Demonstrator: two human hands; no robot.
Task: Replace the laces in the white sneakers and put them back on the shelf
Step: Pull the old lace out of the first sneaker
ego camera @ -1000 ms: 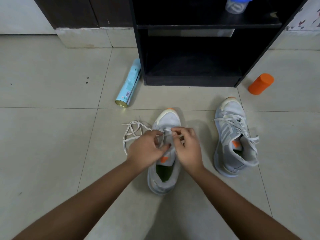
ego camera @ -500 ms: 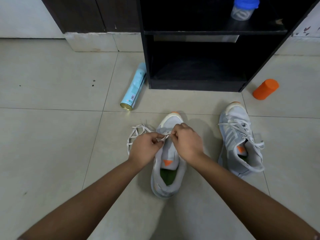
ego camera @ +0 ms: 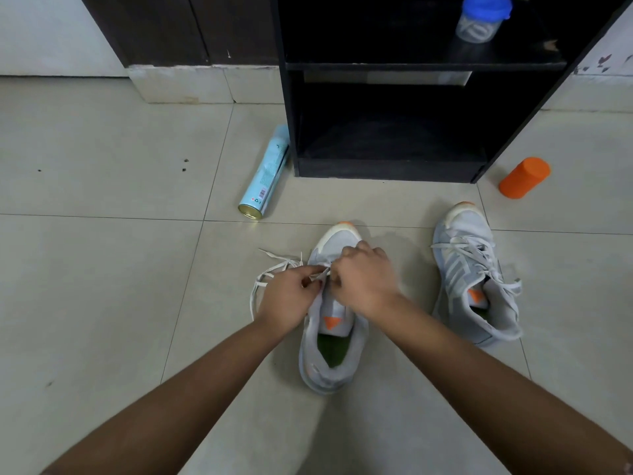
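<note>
While the sneaker at right (ego camera: pixel 476 279) looks laced, the centre sneaker (ego camera: pixel 337 337) seems barely begun. Our left grip (ego camera: pixel 287 299) and right grip (ego camera: pixel 363 279) both pinch its lace (ego camera: pixel 270 269) by the toe; the shelf (ego camera: pixel 387 169) above awaits both.

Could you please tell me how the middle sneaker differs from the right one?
The middle sneaker is barely laced, its lace trailing on the floor; the right sneaker is laced up. The left hand and right hand pinch the middle sneaker's lace; the right sneaker lies untouched. Both have orange toes.
</note>
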